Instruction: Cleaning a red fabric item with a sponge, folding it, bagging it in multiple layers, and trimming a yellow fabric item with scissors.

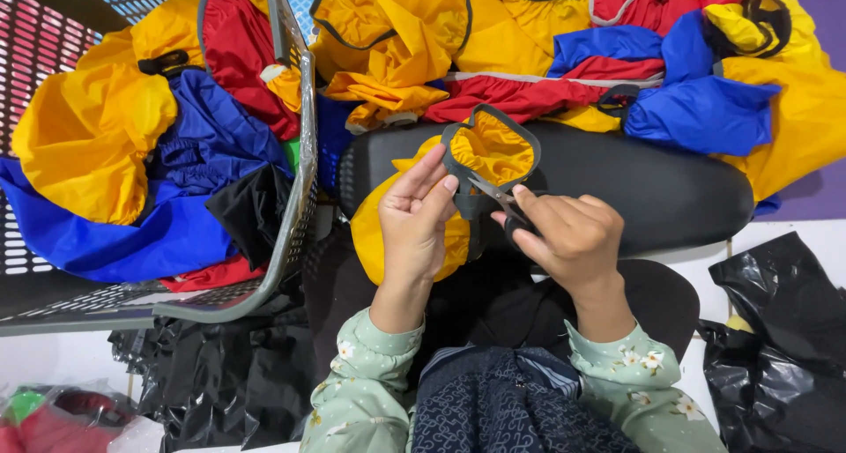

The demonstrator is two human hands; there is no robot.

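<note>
Fingers (429, 181) of left hand (414, 228) pinch yellow pouch's (493, 152) black rim; right hand (568, 237) grips scissors (495, 195)

The left hand (414, 217) pinches a yellow pouch (490, 153) by its black trim while the right hand (568, 234) holds small scissors (495, 195) against it.

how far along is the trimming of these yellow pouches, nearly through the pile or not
Hard to call, but not nearly done. The grey basket holds a heap of yellow, blue and red fabric pieces, possibly finished ones. In hand: the left hand holds a yellow pouch by its black trim while the right hand works small scissors at it. A large pile of similar pieces lies beyond on the black seat.
</note>
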